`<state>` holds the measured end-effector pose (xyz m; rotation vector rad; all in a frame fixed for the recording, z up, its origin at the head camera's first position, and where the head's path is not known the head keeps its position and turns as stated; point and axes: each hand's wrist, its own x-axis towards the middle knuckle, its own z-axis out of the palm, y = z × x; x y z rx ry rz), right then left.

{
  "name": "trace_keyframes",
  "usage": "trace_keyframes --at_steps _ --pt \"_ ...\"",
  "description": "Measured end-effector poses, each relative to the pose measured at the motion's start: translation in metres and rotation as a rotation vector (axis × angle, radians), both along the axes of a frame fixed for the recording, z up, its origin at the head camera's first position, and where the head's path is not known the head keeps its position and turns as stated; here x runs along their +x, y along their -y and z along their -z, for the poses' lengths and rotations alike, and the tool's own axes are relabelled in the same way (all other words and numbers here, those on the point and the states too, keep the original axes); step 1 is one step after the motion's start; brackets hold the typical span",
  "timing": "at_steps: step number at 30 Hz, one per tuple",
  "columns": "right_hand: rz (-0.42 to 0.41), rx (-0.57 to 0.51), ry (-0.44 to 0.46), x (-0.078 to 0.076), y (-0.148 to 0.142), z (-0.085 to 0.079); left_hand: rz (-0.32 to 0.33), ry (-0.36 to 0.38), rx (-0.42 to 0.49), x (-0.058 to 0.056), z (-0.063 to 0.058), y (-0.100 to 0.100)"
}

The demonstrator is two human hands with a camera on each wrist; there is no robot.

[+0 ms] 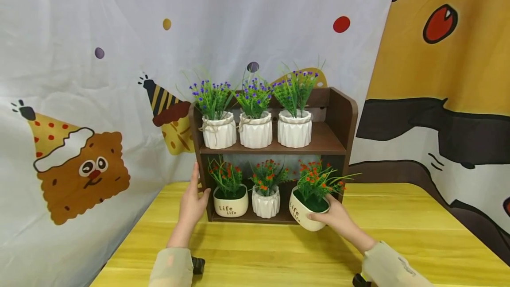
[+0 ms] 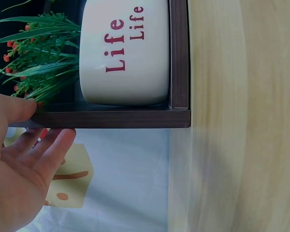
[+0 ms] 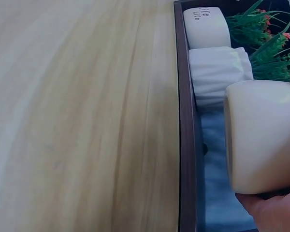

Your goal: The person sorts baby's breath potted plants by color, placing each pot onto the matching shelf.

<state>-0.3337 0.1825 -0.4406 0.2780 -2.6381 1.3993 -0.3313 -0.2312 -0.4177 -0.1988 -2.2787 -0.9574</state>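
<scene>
My right hand grips a cream oval flowerpot marked "Life", planted with red flowers. It is tilted and held at the front of the lower right of a dark brown two-tier shelf. In the right wrist view the held pot is off the shelf floor, its base towards the lower board. My left hand holds the shelf's left side panel, thumb on the inner side and fingers outside. Beside it, a matching cream pot and a white pleated pot stand on the lower tier.
Three white pleated pots with purple flowers, left, middle and right, line the upper tier. The shelf stands on a yellow wood-grain table. A printed cartoon curtain hangs behind.
</scene>
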Motion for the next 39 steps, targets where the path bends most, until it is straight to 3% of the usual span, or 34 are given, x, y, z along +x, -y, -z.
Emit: trace_keyframes --at_steps 15,21,28,32,39 --pt "0.017 0.115 0.004 -0.018 0.007 0.015 -0.005 0.013 0.003 0.001 0.001 -0.002" --pt "-0.027 0.092 -0.002 -0.025 0.007 0.018 -0.009 0.003 0.007 0.001 0.002 -0.002" --pt "-0.078 0.118 0.064 -0.028 0.005 0.015 -0.009 0.01 0.005 0.0 0.001 -0.001" --pt "-0.101 0.085 0.066 -0.03 0.004 0.016 -0.007 0.006 0.007 0.0 0.001 -0.001" --pt "-0.121 -0.085 0.045 -0.031 0.003 0.017 -0.005 0.005 0.007 0.0 0.001 -0.001"
